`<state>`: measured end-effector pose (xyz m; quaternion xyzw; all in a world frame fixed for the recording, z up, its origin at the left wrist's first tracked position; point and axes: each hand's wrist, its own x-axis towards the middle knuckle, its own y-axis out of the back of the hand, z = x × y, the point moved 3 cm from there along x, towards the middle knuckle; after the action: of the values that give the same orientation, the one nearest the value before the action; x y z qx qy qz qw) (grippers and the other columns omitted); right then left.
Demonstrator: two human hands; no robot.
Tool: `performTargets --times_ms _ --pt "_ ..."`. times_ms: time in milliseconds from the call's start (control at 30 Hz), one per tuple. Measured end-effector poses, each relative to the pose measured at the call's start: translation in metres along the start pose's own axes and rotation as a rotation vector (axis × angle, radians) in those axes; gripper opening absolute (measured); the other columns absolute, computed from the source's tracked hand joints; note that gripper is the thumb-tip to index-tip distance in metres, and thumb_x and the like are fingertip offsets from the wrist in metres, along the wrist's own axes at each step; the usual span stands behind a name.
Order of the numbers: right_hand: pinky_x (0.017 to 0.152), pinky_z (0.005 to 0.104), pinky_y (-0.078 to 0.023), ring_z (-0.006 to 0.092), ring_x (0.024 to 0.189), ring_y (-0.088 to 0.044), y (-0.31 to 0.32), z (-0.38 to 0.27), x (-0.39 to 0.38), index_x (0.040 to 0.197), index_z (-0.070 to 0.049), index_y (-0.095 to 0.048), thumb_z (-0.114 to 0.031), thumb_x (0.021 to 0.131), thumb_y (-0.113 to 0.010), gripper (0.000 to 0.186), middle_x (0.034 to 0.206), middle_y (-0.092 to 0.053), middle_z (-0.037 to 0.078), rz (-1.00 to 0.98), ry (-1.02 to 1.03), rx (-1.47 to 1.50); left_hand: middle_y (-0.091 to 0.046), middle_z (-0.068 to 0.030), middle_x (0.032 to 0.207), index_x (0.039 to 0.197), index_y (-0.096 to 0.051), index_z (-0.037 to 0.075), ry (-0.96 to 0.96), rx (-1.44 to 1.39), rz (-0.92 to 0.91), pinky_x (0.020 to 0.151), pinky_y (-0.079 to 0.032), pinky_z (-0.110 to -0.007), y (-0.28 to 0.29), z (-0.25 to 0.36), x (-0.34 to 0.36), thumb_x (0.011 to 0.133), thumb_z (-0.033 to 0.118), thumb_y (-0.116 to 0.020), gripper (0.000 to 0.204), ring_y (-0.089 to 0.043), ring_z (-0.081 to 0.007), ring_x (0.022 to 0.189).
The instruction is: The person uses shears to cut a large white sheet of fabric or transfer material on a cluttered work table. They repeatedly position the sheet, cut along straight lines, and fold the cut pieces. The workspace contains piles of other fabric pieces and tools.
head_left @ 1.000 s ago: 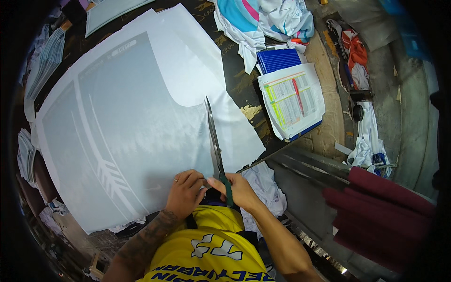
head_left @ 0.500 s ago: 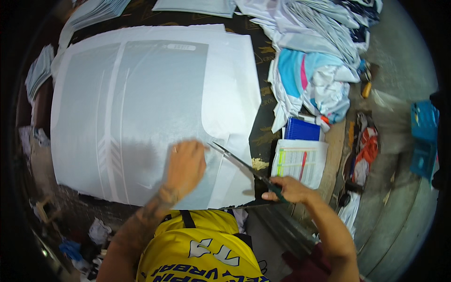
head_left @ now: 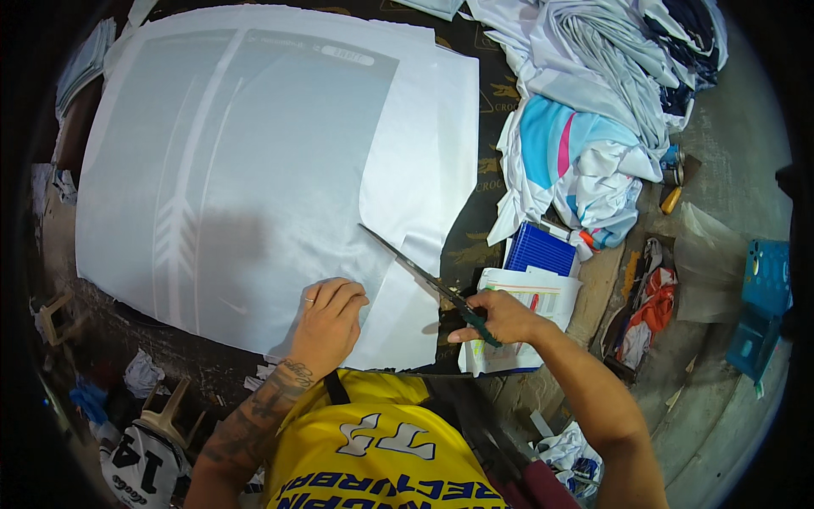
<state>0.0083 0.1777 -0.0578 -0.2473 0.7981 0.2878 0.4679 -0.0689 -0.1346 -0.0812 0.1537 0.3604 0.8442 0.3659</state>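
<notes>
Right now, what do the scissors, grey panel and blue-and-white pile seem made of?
Scissors: likely steel, with thin, dark grey blades; the green handles could be plastic or painted metal.
Panel: probably smooth synthetic fabric, faintly satiny, rippled near the left hand.
Pile: likely thin, shiny fabric, given its crumpled folds.

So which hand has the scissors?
The right hand: it holds the scissors by the handle end, blades pointing up-left. The left hand shows no tool and lies over the grey-printed sheet.
</notes>
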Motion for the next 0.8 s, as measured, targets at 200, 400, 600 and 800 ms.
performTargets --times_ms 200,400,600,800 --pt "0.067 0.0319 -0.047 0.0139 0.07 -0.056 -0.063 -0.006 -0.008 0.075 -0.005 -0.066 -0.061 0.081 -0.092 0.063 0.069 -0.058 0.002 0.011 -0.079 0.305 -0.066 -0.0069 0.114 0.107 -0.072 0.004 -0.014 -0.052 -0.021 0.106 -0.042 -0.045 0.018 0.003 -0.014 0.081 -0.001 -0.07 0.027 -0.06 -0.0277 0.12" --pt "0.068 0.0325 -0.048 0.0136 0.071 -0.055 -0.115 -0.041 -0.005 0.073 -0.005 -0.064 -0.059 0.081 -0.093 0.061 0.071 -0.057 0.001 0.097 -0.084 0.58 -0.067 -0.0081 0.114 0.105 -0.072 0.003 -0.05 -0.069 -0.112 0.107 -0.043 -0.047 0.044 -0.017 -0.016 0.081 -0.001 -0.07 0.025 -0.061 -0.0295 0.12" --pt "0.066 0.0302 -0.047 0.0127 0.069 -0.055 -0.159 -0.096 0.011 0.072 -0.005 -0.064 -0.058 0.08 -0.093 0.062 0.069 -0.059 0.001 0.272 -0.117 0.823 -0.065 -0.0099 0.124 0.106 -0.07 0.004 -0.093 -0.189 -0.407 0.112 -0.042 -0.049 0.057 -0.05 -0.006 0.086 -0.002 -0.068 0.021 -0.056 -0.0327 0.131" --pt "0.062 0.0292 -0.044 0.0109 0.067 -0.052 -0.163 -0.15 0.036 0.074 -0.004 -0.066 -0.057 0.084 -0.091 0.059 0.067 -0.058 -0.001 0.383 -0.109 1.014 -0.063 -0.0109 0.13 0.113 -0.069 0.001 -0.132 -0.29 -0.559 0.112 -0.044 -0.046 0.064 -0.066 0.005 0.087 -0.003 -0.065 0.026 -0.054 -0.0342 0.133"
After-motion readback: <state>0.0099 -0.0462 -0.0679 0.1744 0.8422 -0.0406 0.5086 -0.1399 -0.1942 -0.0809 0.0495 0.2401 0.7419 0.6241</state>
